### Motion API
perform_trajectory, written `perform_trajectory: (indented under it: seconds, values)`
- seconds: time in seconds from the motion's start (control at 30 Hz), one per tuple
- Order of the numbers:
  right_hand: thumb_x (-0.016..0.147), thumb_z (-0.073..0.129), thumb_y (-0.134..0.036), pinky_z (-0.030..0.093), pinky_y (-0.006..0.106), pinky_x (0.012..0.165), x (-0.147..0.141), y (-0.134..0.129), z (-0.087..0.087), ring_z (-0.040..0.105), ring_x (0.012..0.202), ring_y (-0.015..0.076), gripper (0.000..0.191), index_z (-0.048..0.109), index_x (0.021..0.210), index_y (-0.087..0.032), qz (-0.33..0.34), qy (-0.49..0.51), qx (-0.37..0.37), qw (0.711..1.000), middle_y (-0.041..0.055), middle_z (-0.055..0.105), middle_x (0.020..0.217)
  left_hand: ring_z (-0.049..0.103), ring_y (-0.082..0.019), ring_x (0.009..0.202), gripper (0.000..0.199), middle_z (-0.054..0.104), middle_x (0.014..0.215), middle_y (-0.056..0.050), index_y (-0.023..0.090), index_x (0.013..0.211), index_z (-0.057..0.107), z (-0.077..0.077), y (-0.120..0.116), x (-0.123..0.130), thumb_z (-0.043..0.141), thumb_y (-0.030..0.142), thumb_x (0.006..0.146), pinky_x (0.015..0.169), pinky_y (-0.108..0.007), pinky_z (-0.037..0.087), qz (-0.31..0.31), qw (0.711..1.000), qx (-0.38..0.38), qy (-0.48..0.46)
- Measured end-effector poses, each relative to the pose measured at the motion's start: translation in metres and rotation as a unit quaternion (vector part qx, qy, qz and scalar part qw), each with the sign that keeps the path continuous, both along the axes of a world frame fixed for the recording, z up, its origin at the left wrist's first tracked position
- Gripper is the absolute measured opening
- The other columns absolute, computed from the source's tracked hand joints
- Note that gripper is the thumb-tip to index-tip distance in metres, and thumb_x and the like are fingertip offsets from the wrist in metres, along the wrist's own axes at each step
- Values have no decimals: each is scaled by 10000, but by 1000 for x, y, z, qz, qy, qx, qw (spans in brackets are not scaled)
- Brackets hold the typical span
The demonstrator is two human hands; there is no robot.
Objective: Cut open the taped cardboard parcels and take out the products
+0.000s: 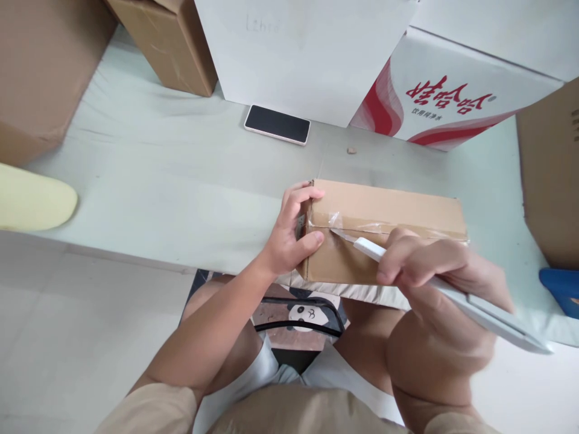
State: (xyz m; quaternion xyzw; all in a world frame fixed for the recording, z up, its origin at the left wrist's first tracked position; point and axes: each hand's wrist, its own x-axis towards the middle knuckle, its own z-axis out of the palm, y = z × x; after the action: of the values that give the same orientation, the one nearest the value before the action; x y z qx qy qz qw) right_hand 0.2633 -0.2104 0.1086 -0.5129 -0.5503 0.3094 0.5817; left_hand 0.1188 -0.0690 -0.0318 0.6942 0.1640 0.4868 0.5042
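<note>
A small brown cardboard box [389, 202] lies at the table's near edge, with clear tape along the seam on its top. My left hand [289, 232] grips the box's left end, thumb on the top face and fingers around the far corner. In my right hand [434, 271] is a white utility knife [488, 319], its handle slanting down to the right. The knife's blade is out, and its tip touches the taped seam near the box's left end. My right fingers are wrapped around the handle and cover part of the box's right side.
A phone [277, 124] lies beyond the box, near a small brown scrap [351, 150]. White cartons [289, 60] and a red-and-white carton [434, 96] stand behind. Brown boxes [45, 72] flank both sides. A pale yellow object [36, 199] is left; a blue item [561, 289] is right.
</note>
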Motion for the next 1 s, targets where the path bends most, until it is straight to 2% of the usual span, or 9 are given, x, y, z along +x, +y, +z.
perform_trajectory:
  seconds: [0.07,0.23,0.37,0.5,0.67,0.77,0.87,0.93,1.0]
  values:
    - [933,641,-172,425,324,632,1,-3,2,579,653,151,107,644,829,-197,-2,-6,-10,1000,38,683,774,547,-338,1326,630,591,1305,-98,322,1380,528,1,1,-1,629,708,892,1127,-508,482,-5,1000,-5,-4]
    - [891,644,-120,419,326,598,10,-7,5,581,626,161,144,644,774,-204,-64,12,-14,998,26,643,691,545,-336,1318,635,589,1298,-96,324,1375,529,2,2,-2,618,723,889,1117,-507,486,-7,1000,-3,-1]
    - [879,655,-122,420,328,597,26,-10,5,578,619,159,135,654,775,-208,-35,10,-7,999,22,648,679,550,-329,1305,651,578,1321,-97,326,1371,523,2,2,-4,608,746,880,1097,-489,500,-8,1000,-8,7]
    - [891,673,-168,409,330,581,43,-16,7,577,599,157,119,665,784,-219,-61,3,4,998,8,653,677,555,-322,1296,657,565,1345,-91,338,1372,517,2,4,-5,619,747,868,1089,-482,509,-11,1000,-10,12]
    - [875,695,-160,483,347,617,58,-28,8,632,662,182,110,696,799,-239,-68,-32,-16,997,12,693,721,564,-319,1286,648,568,1358,-85,342,1370,526,8,9,-10,648,726,863,1083,-480,519,-18,999,-10,30]
    - [804,729,-134,448,333,559,63,-32,10,618,624,178,110,707,773,-238,-119,-5,8,993,4,671,665,600,-296,1224,636,573,1366,-68,352,1348,551,11,13,-10,696,709,842,1033,-446,543,-20,999,-29,27]
    - [701,735,-117,438,328,509,72,-30,9,547,531,157,133,681,710,-239,-175,44,96,979,-16,622,591,647,-265,1094,648,621,1281,-56,340,1302,598,11,15,-6,756,707,792,930,-394,567,-20,997,-70,9]
    - [676,712,-113,449,318,510,84,-26,-1,521,519,145,157,637,697,-250,-290,59,172,939,-28,603,600,659,-255,1068,652,647,1234,-51,340,1276,621,9,14,-2,773,719,767,907,-373,565,-11,994,-104,-21]
    - [703,690,-134,504,318,604,103,-20,-23,595,625,158,148,612,741,-255,-435,17,182,882,-10,648,709,665,-251,1104,634,658,1252,-46,359,1258,633,6,13,2,719,767,782,931,-368,561,12,987,-139,-77]
